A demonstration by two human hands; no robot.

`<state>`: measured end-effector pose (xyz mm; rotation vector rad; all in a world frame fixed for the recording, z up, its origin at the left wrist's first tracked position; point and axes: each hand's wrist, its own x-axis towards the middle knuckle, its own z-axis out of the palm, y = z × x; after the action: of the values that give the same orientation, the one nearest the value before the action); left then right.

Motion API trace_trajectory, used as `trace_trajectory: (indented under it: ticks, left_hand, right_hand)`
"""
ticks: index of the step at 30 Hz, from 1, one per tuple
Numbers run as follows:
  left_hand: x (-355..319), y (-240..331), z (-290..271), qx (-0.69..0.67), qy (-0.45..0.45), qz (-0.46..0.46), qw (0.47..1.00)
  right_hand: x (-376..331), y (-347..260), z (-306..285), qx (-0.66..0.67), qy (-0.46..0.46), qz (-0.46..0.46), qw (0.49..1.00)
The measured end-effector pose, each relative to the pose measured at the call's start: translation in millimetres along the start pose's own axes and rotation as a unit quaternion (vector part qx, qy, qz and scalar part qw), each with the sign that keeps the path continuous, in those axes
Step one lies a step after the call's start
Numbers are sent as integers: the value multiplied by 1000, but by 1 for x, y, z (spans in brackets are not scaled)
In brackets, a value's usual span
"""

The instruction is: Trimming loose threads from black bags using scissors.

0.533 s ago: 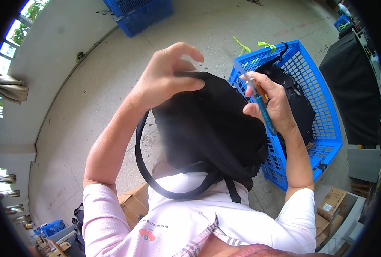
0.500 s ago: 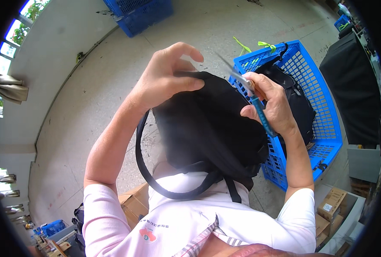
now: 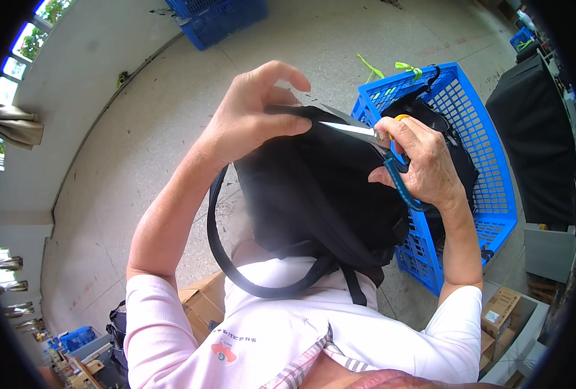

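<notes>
A black fabric bag rests against my lap and belly, its round strap looping out toward my left. My left hand grips the bag's far upper edge between thumb and fingers, with the index finger curled above it. In my right hand is a pair of scissors with blue and orange handles. Their blades stand apart and point left, across the bag's upper edge close to my left thumb. Whether fabric lies between the blades is hard to make out.
To the right stands a blue plastic crate with black bags inside. More blue crates sit on the floor ahead. Cardboard boxes lie near my left side and at the lower right. Black cloth hangs at the far right.
The scissors have opened and swung down to the bag's edge, turning from pointing up and away to pointing left. My left hand keeps its hold almost unmoved.
</notes>
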<state>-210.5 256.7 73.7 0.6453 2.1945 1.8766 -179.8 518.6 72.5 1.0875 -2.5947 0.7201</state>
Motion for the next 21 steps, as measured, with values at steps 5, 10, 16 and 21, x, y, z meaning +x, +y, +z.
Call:
trace_trajectory:
  ticks: [5,10,16,21]
  left_hand:
    - [1,3,7,2,15,43,999]
    - [1,4,6,-10,3,31,999]
    - [10,9,2,-15,-15,4,1000]
    - [25,16,10,26,-22,-12,999]
  right_hand:
    - [-2,3,7,13,9,-4,1000]
    - [-7,2,13,47,14,34,998]
    - [-6,16,22,259,54,133,955]
    - [0,16,47,461,53,197,864]
